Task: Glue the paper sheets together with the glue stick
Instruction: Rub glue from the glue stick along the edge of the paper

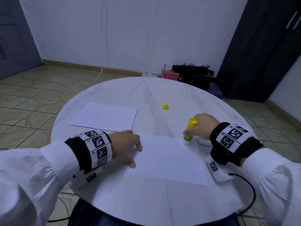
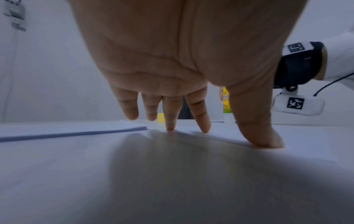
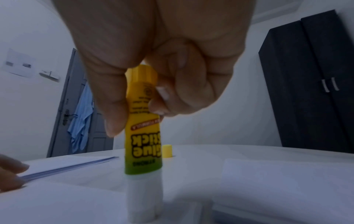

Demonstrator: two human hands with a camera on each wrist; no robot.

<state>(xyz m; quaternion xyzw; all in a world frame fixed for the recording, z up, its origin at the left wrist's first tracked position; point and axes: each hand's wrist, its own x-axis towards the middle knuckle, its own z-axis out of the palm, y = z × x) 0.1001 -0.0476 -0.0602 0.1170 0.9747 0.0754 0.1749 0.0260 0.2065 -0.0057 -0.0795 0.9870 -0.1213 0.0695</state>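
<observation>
The glue stick (image 1: 190, 131) has a yellow body shading to green near its uncapped white glue end, with black lettering upside down; the right hand (image 1: 202, 126) pinches it upright, white end down on the far right corner of the near paper sheet (image 1: 167, 159); the left hand (image 1: 126, 144), fingers spread straight, presses that sheet's left edge to the desk (image 1: 146, 201); the yellow cap (image 1: 165, 106) stands apart behind; a second sheet (image 1: 105, 115) lies far left.
</observation>
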